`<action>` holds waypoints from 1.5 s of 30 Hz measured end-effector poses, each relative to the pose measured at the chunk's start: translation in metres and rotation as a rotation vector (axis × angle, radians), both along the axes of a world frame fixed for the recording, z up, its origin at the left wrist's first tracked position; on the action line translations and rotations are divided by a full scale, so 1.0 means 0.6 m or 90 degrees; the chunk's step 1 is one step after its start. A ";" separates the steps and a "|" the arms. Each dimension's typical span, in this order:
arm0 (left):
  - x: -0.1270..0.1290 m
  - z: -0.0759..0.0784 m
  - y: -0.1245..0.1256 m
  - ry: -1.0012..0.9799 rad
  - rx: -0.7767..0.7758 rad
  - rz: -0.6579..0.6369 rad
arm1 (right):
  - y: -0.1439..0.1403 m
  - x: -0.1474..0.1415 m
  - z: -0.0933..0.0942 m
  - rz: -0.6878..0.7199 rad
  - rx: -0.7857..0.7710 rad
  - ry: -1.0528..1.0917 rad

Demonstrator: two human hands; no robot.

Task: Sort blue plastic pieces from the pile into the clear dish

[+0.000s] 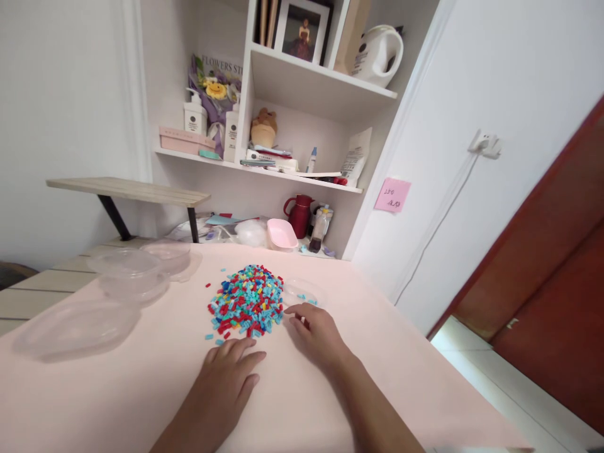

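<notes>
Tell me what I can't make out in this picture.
All in the head view:
Bricks: the lower ones, hidden by those on top.
Left hand and right hand: palms, hidden by the hands' backs.
Note: lower line, too small to read.
Forearms: cut off by the bottom edge.

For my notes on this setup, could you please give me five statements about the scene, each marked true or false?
1. Toy bricks of several colours lie heaped on the tabletop. True.
2. The left hand is up at the shelves. False: the left hand is low over the tabletop, at the near side of the heap.
3. The right hand is at the right side of the heap. True.
4. The pink sticky note is above the wall socket. False: the pink sticky note is lower and to the left of the wall socket.
5. The red jug stands right of the pink tub. True.
</notes>
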State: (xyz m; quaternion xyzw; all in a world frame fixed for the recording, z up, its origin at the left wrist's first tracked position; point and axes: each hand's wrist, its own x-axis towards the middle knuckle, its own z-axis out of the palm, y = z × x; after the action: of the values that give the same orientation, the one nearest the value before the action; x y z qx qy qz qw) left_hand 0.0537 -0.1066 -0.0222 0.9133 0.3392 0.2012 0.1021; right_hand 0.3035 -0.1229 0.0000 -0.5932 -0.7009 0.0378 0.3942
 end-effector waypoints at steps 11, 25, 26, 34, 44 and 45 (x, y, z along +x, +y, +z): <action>0.001 0.002 -0.002 0.024 0.000 0.013 | -0.001 -0.016 -0.006 0.129 -0.073 -0.090; -0.001 0.004 -0.003 -0.002 0.004 0.003 | 0.000 -0.025 -0.011 0.134 -0.081 -0.148; -0.001 0.004 -0.003 -0.002 0.005 0.005 | 0.000 -0.026 -0.011 0.128 -0.083 -0.161; -0.001 0.005 -0.003 0.009 0.005 0.004 | -0.002 -0.030 -0.004 0.149 -0.068 -0.130; -0.002 0.001 -0.003 -0.007 0.026 -0.004 | -0.001 -0.028 -0.004 0.115 -0.073 -0.082; -0.002 0.002 -0.003 -0.006 0.023 -0.004 | 0.000 -0.027 -0.004 0.117 -0.075 -0.080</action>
State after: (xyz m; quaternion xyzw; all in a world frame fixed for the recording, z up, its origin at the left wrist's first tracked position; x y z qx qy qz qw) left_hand 0.0525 -0.1086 -0.0208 0.9151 0.3318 0.2115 0.0876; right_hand 0.2871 -0.1232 -0.0025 -0.5499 -0.7721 0.0780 0.3088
